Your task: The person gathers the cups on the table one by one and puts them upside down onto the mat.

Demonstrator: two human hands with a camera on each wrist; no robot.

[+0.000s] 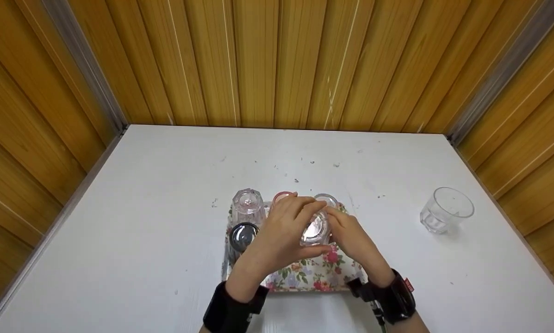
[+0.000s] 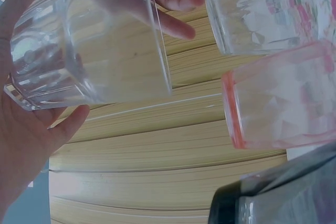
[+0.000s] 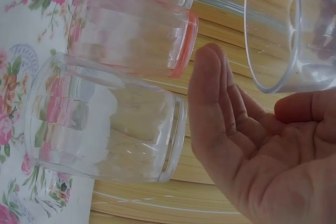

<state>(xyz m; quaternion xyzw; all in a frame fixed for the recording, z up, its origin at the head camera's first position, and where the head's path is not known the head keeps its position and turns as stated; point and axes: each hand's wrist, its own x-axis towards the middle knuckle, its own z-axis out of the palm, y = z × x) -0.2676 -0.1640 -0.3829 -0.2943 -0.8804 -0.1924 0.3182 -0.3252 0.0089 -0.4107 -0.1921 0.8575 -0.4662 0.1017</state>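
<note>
My left hand (image 1: 288, 226) holds a clear glass (image 2: 105, 45) over the front half of a floral tray (image 1: 300, 280). The glass is mouth down, its round base (image 1: 316, 229) facing up in the head view. My right hand (image 3: 268, 135) is beside the glass, fingers slightly bent and thumb near the rim; whether it touches the glass I cannot tell. Behind the hands on the tray stand a pink glass (image 3: 131, 30) and a clear faceted glass (image 3: 105, 124). At the tray's left are another clear glass (image 1: 248, 206) and a dark glass (image 1: 243, 237).
A clear tumbler (image 1: 445, 210) stands mouth up on the white table (image 1: 133, 222), well to the right of the tray. Wood-patterned walls (image 1: 277, 64) enclose the back and both sides of the table.
</note>
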